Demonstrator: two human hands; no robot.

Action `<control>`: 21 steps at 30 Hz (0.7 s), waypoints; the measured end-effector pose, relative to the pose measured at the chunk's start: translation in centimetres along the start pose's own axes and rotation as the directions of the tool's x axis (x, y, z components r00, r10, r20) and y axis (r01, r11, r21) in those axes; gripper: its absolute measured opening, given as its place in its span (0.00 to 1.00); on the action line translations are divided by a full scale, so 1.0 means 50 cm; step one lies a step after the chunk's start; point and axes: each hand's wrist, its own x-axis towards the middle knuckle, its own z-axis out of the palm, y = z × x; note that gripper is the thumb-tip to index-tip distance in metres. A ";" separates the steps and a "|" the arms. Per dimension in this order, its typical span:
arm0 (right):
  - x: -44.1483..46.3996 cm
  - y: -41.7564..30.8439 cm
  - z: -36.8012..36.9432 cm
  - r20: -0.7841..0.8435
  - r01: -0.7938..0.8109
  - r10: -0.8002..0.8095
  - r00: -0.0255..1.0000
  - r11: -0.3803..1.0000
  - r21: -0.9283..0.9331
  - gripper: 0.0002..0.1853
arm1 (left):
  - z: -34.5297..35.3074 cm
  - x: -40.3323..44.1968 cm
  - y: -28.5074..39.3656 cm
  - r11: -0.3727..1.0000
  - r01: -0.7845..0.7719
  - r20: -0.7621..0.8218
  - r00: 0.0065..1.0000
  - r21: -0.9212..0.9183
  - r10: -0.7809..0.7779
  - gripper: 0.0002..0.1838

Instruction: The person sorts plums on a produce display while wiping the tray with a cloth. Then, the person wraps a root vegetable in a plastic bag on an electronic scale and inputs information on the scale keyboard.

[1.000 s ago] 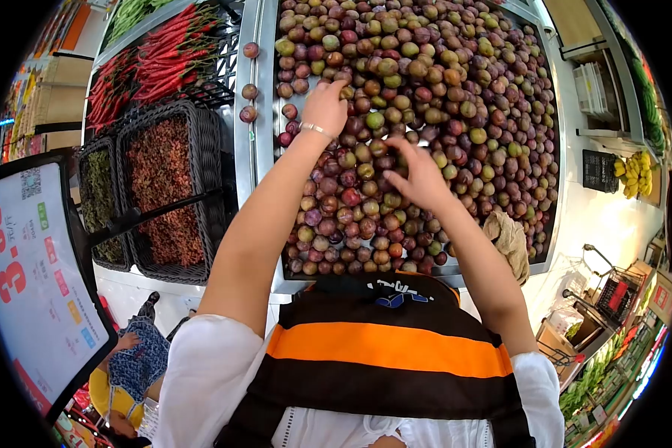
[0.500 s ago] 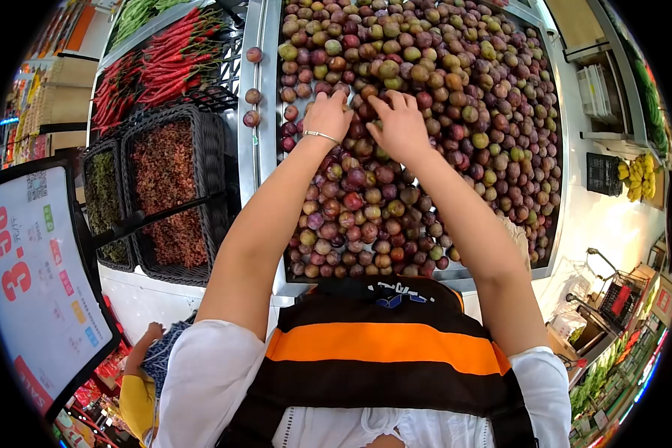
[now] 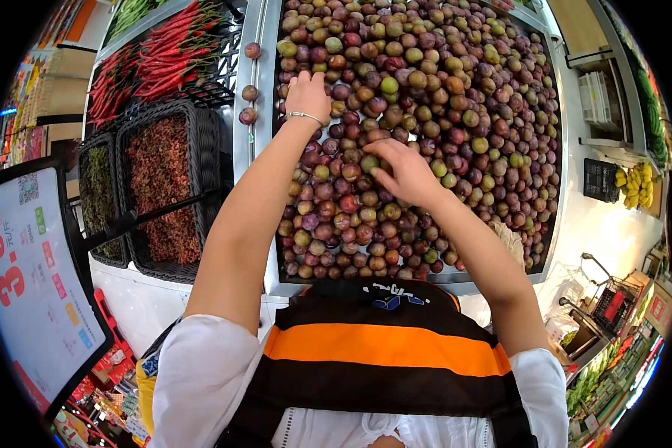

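A broad layer of purple, red and greenish plums fills a metal-edged display bin in front of me. My left hand rests over the plums near the bin's left side, fingers pointing away and slightly apart; its fingertips are partly hidden. A thin bracelet circles that wrist. Lower and to the right, my right hand reaches into the pile with thumb and fingers spread. A greenish plum lies between its thumb and fingertips, and I see no firm grip on it.
Three loose plums sit on the metal ledge at left. Beyond it are red chilies and a dark woven basket of reddish-brown produce. A price sign stands at far left. Bananas and a shopping cart are at right.
My left hand has shifted up and left across the plums. My right hand has come down nearer to me. Plums around both hands have moved about.
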 end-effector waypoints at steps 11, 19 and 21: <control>0.101 0.000 -0.009 -0.235 -0.362 0.314 0.920 0.910 -0.201 0.25 | -0.109 -0.087 -0.002 0.107 0.448 0.432 0.890 -0.888 -0.145 0.16; 0.032 -0.093 0.086 -0.073 0.028 -0.053 0.996 0.951 -0.308 0.24 | -0.097 -0.164 -0.097 -0.357 0.415 0.507 0.833 -0.837 -0.221 0.09; -0.008 -0.118 0.106 -0.003 0.155 -0.161 0.987 0.960 -0.235 0.22 | -0.099 -0.160 -0.093 -0.373 0.457 0.563 0.787 -0.807 -0.254 0.10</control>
